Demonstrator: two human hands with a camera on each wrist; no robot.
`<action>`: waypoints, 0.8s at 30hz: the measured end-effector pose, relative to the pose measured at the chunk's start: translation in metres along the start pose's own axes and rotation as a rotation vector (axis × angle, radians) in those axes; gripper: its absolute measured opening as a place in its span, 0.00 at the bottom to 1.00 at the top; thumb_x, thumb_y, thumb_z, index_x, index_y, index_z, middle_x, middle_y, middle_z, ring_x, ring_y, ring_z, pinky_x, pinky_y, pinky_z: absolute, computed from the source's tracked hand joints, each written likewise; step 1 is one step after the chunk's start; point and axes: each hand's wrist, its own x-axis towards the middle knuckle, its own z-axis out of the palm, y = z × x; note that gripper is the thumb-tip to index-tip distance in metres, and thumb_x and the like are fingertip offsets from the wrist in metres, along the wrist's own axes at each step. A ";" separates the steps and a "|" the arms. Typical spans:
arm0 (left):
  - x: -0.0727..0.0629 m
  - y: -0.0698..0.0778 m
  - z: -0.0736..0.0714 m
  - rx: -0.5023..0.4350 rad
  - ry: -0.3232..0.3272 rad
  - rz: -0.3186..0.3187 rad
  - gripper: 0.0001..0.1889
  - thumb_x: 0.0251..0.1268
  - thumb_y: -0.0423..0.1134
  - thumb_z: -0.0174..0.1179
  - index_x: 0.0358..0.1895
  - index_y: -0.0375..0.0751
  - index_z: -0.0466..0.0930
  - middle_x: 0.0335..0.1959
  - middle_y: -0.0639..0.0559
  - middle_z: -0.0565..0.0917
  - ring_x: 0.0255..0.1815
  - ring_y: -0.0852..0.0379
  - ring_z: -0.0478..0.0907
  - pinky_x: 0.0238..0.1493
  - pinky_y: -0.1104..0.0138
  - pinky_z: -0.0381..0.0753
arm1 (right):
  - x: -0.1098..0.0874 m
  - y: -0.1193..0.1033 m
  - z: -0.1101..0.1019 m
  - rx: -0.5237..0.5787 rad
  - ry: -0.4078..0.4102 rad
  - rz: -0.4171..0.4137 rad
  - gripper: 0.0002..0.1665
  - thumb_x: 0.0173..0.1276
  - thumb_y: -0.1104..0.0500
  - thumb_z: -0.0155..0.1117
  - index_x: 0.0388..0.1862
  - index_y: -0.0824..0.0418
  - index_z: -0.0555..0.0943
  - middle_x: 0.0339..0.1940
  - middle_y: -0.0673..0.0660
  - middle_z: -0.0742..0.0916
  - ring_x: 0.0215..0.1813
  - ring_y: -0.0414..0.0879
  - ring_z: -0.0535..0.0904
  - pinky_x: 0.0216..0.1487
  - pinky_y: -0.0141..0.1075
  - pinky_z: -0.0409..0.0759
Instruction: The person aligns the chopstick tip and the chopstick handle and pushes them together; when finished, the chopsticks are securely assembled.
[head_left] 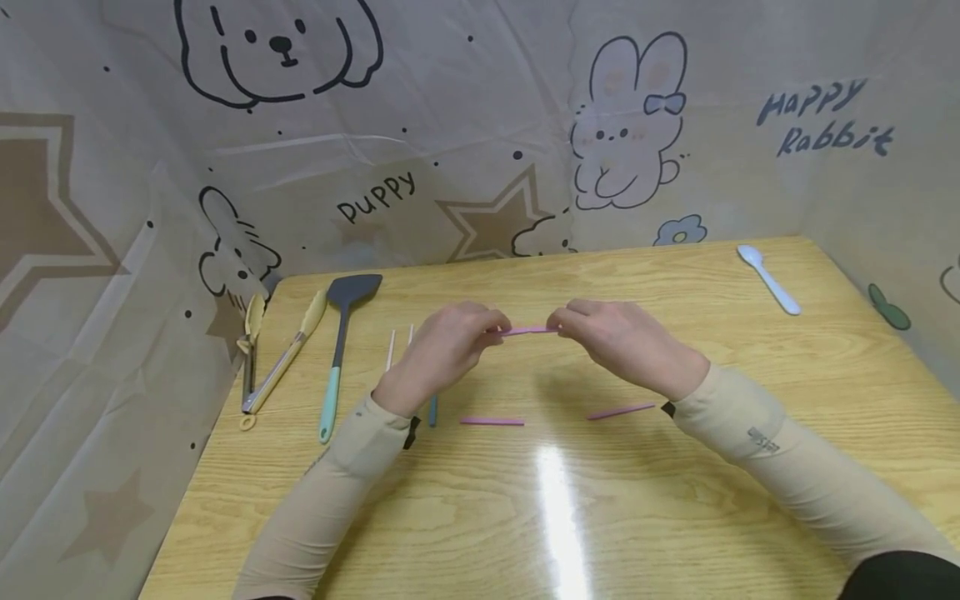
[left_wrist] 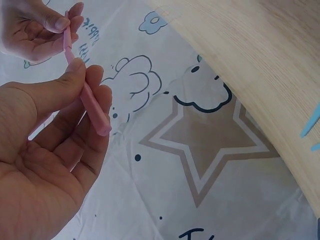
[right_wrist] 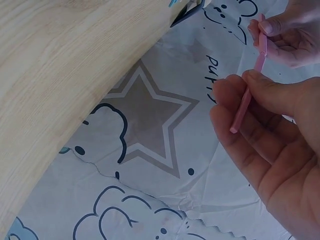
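A thin pink stick (head_left: 529, 330) spans the gap between my two hands above the table, with a kink or break near its middle. My left hand (head_left: 450, 348) pinches one end between thumb and fingers; in the left wrist view the squared end of the stick (left_wrist: 96, 112) juts past the fingertips. The other end is pinched by my right hand (head_left: 632, 343), and in the right wrist view the stick (right_wrist: 259, 62) visibly changes angle between the hands. Below lie two pink pieces, one flat piece (head_left: 492, 422) nearer the left and one slightly slanted piece (head_left: 621, 411) near the right wrist.
Beside my left forearm are slim white-and-blue sticks (head_left: 432, 412), partly hidden by the hand. Farther left lie a dark spatula (head_left: 342, 333) with a mint handle and tongs (head_left: 288, 360) with yellowish tips. A pale blue spoon (head_left: 770, 282) rests at the back right. Printed cloth (head_left: 480, 108) surrounds the table.
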 end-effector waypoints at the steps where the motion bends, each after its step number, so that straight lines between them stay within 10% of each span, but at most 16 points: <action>1: 0.000 0.000 0.000 0.001 -0.001 0.000 0.06 0.63 0.28 0.66 0.41 0.41 0.86 0.36 0.52 0.87 0.35 0.58 0.81 0.37 0.69 0.80 | 0.000 0.000 0.000 -0.001 0.000 -0.001 0.10 0.64 0.69 0.68 0.42 0.59 0.82 0.33 0.50 0.85 0.23 0.41 0.76 0.22 0.34 0.77; 24: -0.002 0.006 0.008 0.035 0.071 0.089 0.08 0.60 0.22 0.65 0.39 0.35 0.85 0.34 0.49 0.83 0.37 0.56 0.80 0.41 0.69 0.79 | 0.002 -0.004 -0.002 0.021 0.020 -0.044 0.10 0.59 0.75 0.69 0.40 0.66 0.85 0.30 0.54 0.84 0.27 0.44 0.80 0.27 0.34 0.81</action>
